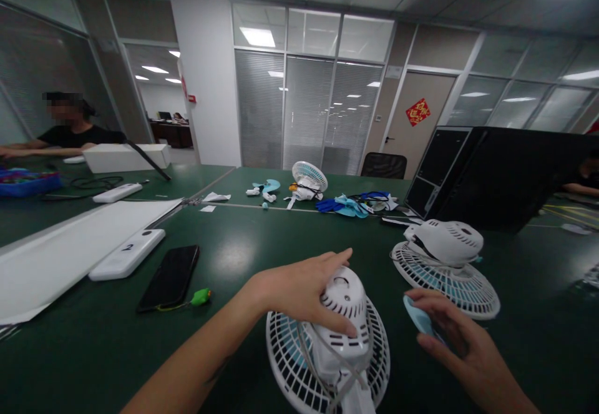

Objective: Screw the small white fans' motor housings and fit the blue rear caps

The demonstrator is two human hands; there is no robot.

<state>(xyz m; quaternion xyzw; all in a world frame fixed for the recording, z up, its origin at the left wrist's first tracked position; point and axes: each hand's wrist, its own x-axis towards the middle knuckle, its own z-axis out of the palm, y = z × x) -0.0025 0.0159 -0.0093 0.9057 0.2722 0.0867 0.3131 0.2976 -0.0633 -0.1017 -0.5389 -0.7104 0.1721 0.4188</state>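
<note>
A white fan [344, 333] lies face down on the table, its round grille [283, 364] underneath and its motor housing up. My left hand [309, 289] rests over that housing, thumb on the near side and fingers round the far side. To the right, my right hand [456, 339] pinches a small light blue plastic piece [418, 316] between thumb and fingers, apart from the fan. Its exact kind I cannot make out. A cable [306, 351] runs loosely over the fan's back. Just beyond my right hand lies a second white fan [449, 245], also grille down.
A third fan [309, 180] stands farther back, near blue fan blades [266, 186] and a blue pile [349, 206]. On the left lie a black phone [171, 276], a white power bank [128, 255] and white board [70, 251]. A black computer case [491, 177] stands right. A person [70, 127] sits far left.
</note>
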